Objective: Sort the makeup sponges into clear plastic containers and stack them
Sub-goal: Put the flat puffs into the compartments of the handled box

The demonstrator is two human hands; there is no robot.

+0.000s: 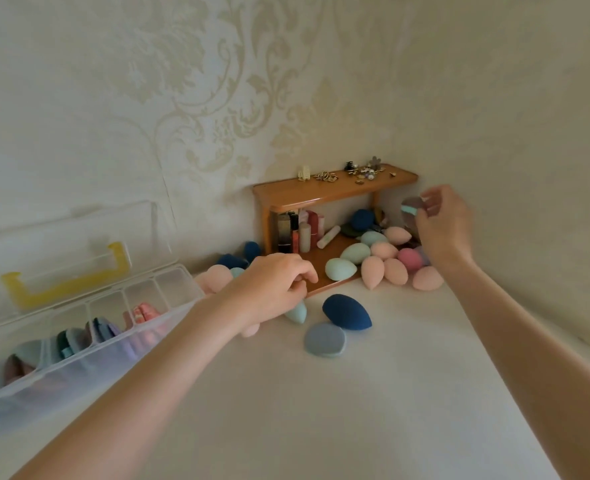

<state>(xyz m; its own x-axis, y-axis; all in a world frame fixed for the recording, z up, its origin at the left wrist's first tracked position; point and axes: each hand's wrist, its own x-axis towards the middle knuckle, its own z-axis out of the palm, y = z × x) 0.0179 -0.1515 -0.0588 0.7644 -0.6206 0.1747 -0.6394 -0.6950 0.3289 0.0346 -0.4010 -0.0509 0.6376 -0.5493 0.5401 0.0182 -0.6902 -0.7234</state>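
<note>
Clear container [169, 308], left of frame, lid open: flat puffs fill some compartments, others bare. Many sponges [373, 268] loose at centre, on counter [321, 393] and shelf [335, 188]. Right hand [444, 230] pinches grey puff [412, 206]; left hand [273, 285] curled over teal sponge [297, 312], grip unclear. Stacking not begun

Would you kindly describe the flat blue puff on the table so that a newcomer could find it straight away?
Start at the small wooden shelf in the corner and come forward onto the pale table. Just in front of the person's left hand lies a dark navy teardrop sponge, and the flat blue puff touches its near side. It is the only flat, disc-like grey-blue piece there; its neighbours are plump teardrops.
</note>
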